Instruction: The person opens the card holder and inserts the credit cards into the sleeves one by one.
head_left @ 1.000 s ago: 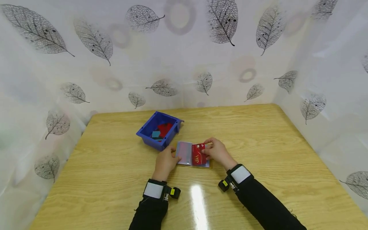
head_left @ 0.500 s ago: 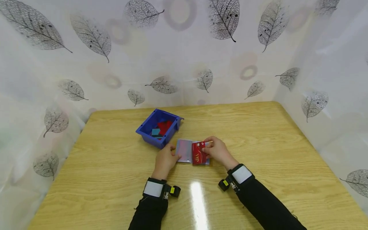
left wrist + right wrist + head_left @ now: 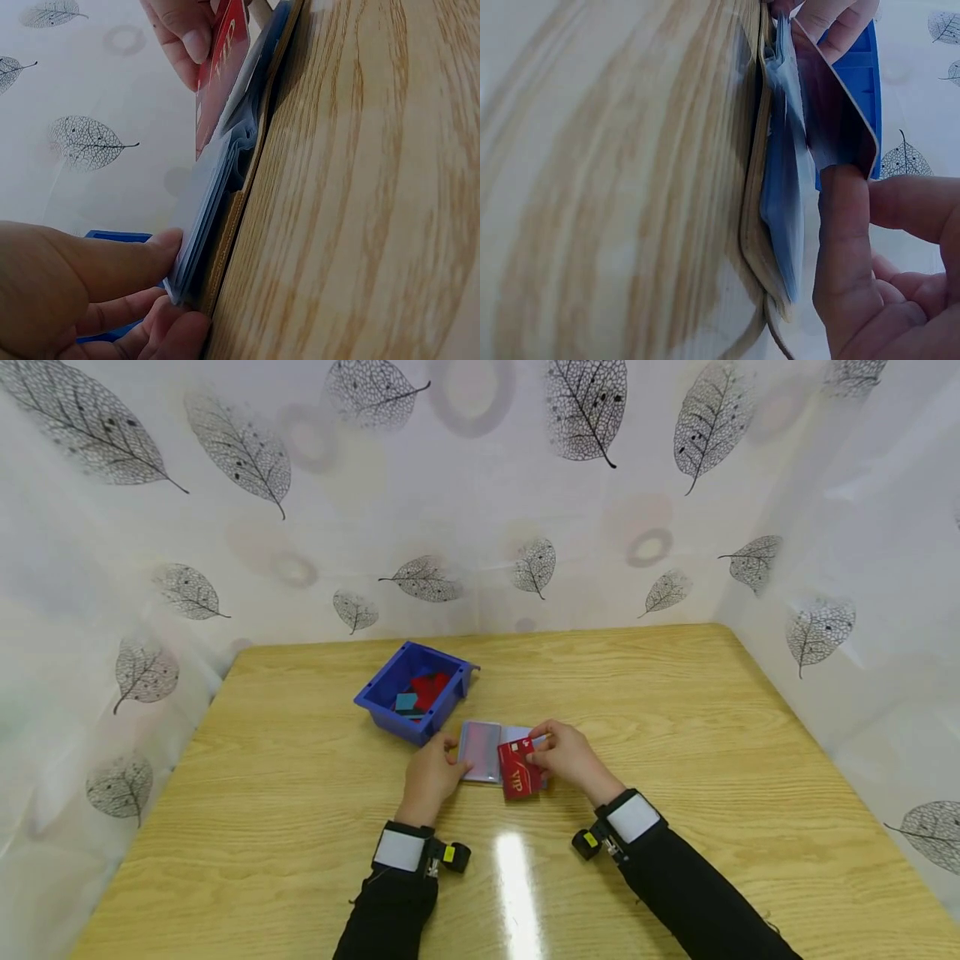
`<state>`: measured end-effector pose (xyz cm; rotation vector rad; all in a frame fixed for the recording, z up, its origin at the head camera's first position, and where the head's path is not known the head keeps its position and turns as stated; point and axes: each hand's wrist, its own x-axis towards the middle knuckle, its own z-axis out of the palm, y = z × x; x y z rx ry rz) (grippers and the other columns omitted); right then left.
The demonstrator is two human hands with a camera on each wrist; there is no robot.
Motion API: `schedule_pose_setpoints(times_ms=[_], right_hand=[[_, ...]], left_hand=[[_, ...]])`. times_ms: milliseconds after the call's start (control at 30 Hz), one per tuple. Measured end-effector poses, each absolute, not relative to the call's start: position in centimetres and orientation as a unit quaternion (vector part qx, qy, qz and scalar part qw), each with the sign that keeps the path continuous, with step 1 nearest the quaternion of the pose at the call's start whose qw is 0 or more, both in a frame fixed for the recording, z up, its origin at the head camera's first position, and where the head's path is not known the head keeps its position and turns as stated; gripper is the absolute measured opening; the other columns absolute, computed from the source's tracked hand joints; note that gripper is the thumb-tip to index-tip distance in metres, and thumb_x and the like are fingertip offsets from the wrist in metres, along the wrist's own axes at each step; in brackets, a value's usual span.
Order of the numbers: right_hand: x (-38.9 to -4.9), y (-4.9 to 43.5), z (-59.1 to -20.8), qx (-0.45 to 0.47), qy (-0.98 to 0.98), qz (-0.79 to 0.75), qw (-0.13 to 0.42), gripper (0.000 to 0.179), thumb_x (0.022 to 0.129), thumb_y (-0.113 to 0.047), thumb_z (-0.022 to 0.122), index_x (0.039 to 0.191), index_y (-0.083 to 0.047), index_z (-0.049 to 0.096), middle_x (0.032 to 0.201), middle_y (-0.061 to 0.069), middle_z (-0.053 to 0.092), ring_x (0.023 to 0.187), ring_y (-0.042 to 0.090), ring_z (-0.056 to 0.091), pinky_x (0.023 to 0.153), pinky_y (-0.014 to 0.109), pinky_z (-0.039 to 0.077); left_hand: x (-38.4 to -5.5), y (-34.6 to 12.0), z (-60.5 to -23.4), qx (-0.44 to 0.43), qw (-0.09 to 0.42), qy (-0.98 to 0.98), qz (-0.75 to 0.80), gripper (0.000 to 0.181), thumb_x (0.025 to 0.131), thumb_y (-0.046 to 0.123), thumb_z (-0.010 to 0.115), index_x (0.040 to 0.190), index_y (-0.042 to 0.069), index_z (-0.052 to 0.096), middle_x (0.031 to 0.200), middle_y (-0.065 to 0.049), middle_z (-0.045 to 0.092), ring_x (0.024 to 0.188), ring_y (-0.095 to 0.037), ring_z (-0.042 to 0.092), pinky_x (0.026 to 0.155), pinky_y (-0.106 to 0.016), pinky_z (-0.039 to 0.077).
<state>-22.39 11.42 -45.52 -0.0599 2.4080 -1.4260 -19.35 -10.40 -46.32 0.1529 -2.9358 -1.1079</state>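
A small card holder (image 3: 480, 753) lies spread on the table, with clear plastic sleeves and a tan cover edge (image 3: 225, 247). On its left side my left hand (image 3: 432, 779) pinches the stacked sleeves (image 3: 196, 206) between thumb and fingers. My right hand (image 3: 572, 762) grips a red VIP card (image 3: 517, 773) by its right edge. Tilted, the card hangs over the right-hand page, its lower corner past the holder's near edge. In the right wrist view the card's dark back (image 3: 840, 120) stands away from the sleeves, pinched between thumb and finger.
Behind my left hand stands a blue plastic bin (image 3: 382, 720) holding red cards (image 3: 427, 692) and a teal piece (image 3: 406, 702). The wooden table (image 3: 675, 710) meets leaf-patterned sheeting (image 3: 480, 527) at the back and sides. A thin cord (image 3: 776, 330) trails from the holder's cover.
The red card has shifted toward me and turned slightly, uncovering more of the right-hand page. My left hand stays on the sleeves. The head view has tipped down slightly.
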Motion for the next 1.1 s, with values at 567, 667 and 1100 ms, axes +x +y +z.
schedule_pose_setpoints(times_ms=[567,667,1100], right_hand=[[-21.2,10.7,-44.6,-0.088,0.867,-0.459,0.172,0.028,0.085,0.000,0.068,0.112,0.003,0.059,0.075,0.006,0.064,0.056,0.014,0.058,0.052,0.029,0.051],[-21.8,10.3,-44.6,-0.088,0.869,-0.458,0.165,0.029,0.086,-0.001,0.067,0.113,0.003,0.059,0.076,0.006,0.065,0.054,0.015,0.058,0.050,0.028,0.049],[-24.1,8.1,-45.8,-0.007,0.863,-0.491,0.116,0.038,0.087,0.002,0.067,0.123,0.005,0.054,0.083,0.010,0.057,0.062,0.015,0.058,0.053,0.028,0.053]], left_hand=[[-19.8,-10.9,-46.2,0.065,-0.013,-0.934,-0.350,0.041,0.082,0.022,0.079,0.114,0.003,0.062,0.081,-0.005,0.064,0.075,-0.022,0.059,0.071,-0.039,0.047],[-19.7,-10.9,-46.2,0.060,-0.013,-0.934,-0.352,0.040,0.082,0.021,0.079,0.113,0.004,0.062,0.081,-0.005,0.064,0.076,-0.022,0.060,0.071,-0.039,0.047],[-19.7,-10.6,-46.3,0.043,-0.041,-0.929,-0.366,0.037,0.083,0.018,0.077,0.113,0.003,0.061,0.082,-0.006,0.061,0.075,-0.020,0.056,0.069,-0.036,0.046]])
